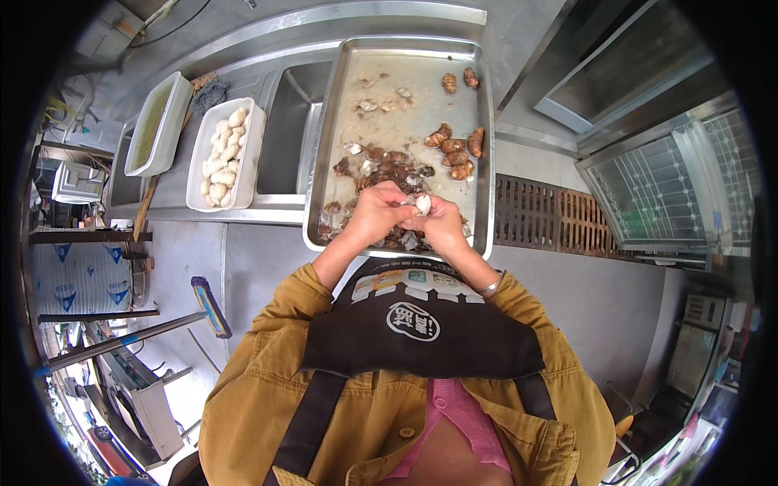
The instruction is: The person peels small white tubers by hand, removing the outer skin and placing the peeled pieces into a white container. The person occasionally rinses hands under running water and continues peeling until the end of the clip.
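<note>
Over the near part of a large metal tray (419, 54), my left hand (380, 209) and my right hand (440, 225) meet fingertip to fingertip. Between them is a small white peeled taro (423, 204), with a loose bit of skin at its left side. Both hands' fingers touch it. Brown peelings (389, 164) lie in a heap beneath and beyond the hands. Several unpeeled, reddish-brown taros (453, 146) rest along the tray's right side, two of them farther back. To the left, a white plastic tub (258, 130) holds many peeled taros (225, 158).
The tray sits over the right part of a steel sink counter, beside a sink basin (298, 127). A second tub (170, 127) with greenish liquid and a dark scouring pad (209, 94) are farther left. A floor grate (547, 212) lies right, a long-handled brush (209, 307) lower left.
</note>
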